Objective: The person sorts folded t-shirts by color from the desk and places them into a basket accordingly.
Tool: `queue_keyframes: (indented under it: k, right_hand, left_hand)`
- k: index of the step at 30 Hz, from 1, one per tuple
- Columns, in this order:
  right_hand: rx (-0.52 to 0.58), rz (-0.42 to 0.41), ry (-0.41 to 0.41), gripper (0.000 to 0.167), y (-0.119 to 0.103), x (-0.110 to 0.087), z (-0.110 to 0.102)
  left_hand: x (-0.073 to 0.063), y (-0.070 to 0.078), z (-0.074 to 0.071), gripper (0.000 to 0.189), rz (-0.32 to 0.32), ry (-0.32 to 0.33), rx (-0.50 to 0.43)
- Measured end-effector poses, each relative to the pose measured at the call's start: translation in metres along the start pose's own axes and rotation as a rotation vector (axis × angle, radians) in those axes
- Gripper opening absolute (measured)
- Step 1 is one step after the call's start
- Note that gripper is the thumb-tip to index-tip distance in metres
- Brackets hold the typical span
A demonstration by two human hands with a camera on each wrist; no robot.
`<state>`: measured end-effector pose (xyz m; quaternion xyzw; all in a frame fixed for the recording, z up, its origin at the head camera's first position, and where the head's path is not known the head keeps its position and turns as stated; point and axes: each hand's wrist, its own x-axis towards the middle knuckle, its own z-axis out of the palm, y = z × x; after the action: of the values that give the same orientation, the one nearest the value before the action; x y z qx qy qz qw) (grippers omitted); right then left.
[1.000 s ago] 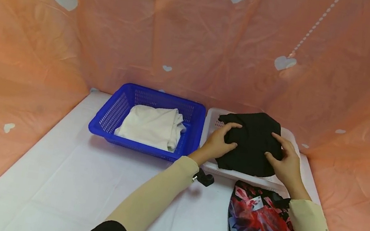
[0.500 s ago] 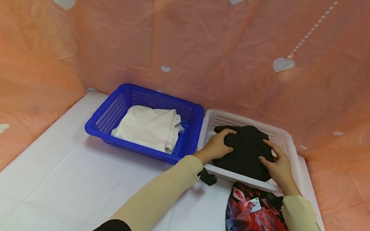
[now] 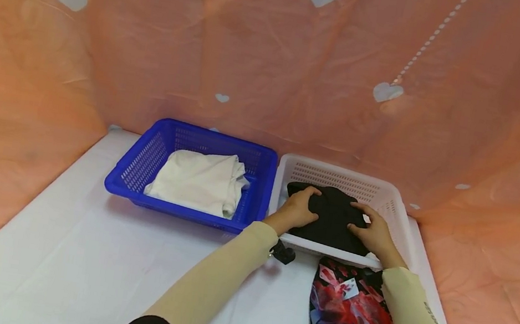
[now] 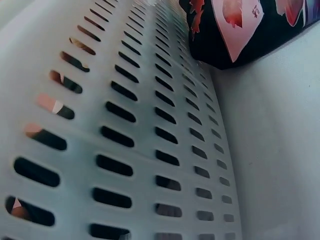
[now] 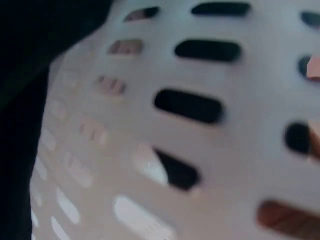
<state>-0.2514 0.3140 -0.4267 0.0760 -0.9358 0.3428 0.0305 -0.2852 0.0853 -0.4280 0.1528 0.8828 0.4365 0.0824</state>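
Observation:
A folded black garment [image 3: 332, 220] lies low inside the white basket [image 3: 389, 187]. On its left side my left hand [image 3: 295, 212] grips it, thumb and forefinger bent over the top. My right hand [image 3: 376, 236] holds the opposite side in the same way. The other fingers are mostly hidden at the garment's edges. The left wrist view is filled by the slotted basket wall [image 4: 142, 145], with skin tones behind some slots. Dark cloth [image 5: 35, 65] shows beside the slotted wall in the right wrist view.
A blue basket [image 3: 224, 136] with a folded white cloth [image 3: 196, 181] stands left of the white one. Under my right forearm, a folded black-and-red floral garment [image 3: 352, 321] lies on the white-covered table [image 3: 88, 265]. An orange curtain [image 3: 257, 44] encloses the back and sides.
Both hands have lowered the black garment into the white basket, uncovering its back rim and wall. The head view has swung slightly to the right.

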Motion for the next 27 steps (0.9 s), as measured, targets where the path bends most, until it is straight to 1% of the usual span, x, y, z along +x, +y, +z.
queue_keyframes:
  k: [3, 6, 9, 13, 15, 19, 24, 27]
  right_hand:
    - [-0.057, -0.009, -0.046, 0.055, 0.0018, 0.0016, 0.0032]
    - [-0.122, -0.018, -0.098, 0.054, 0.0021, 0.0032, 0.0054]
    - [-0.167, -0.021, -0.127, 0.053, 0.001, 0.0041, 0.0067]
    - [-0.17, -0.019, -0.138, 0.052, -0.0005, 0.0039, 0.0066]
    - [-0.167, -0.01, -0.147, 0.051, 0.0001, 0.0036, 0.0063]
    - [-0.169, 0.005, -0.161, 0.05, 0.0016, 0.0026, 0.0054]
    - [-0.164, -0.005, -0.153, 0.051, 0.0032, 0.002, 0.0058]
    - [-0.161, 0.014, -0.142, 0.051, 0.0033, 0.0008, 0.0057]
  left_hand:
    - [0.0009, -0.0012, 0.0002, 0.059, 0.002, -0.017, 0.021]
    - [0.0021, -0.0012, -0.0001, 0.06, -0.011, -0.035, 0.051]
    - [0.0031, -0.001, -0.0009, 0.061, -0.037, -0.057, 0.091]
    - [0.0027, -0.0002, -0.0019, 0.062, -0.095, -0.092, 0.125]
    - [0.0022, -0.0001, -0.0023, 0.061, -0.121, -0.104, 0.122]
    - [0.0023, -0.0006, -0.0028, 0.06, -0.15, -0.097, 0.107]
    - [0.0025, -0.0018, -0.0023, 0.058, -0.187, -0.077, 0.067]
    - [0.0018, -0.0022, -0.0017, 0.057, -0.193, -0.058, 0.044]
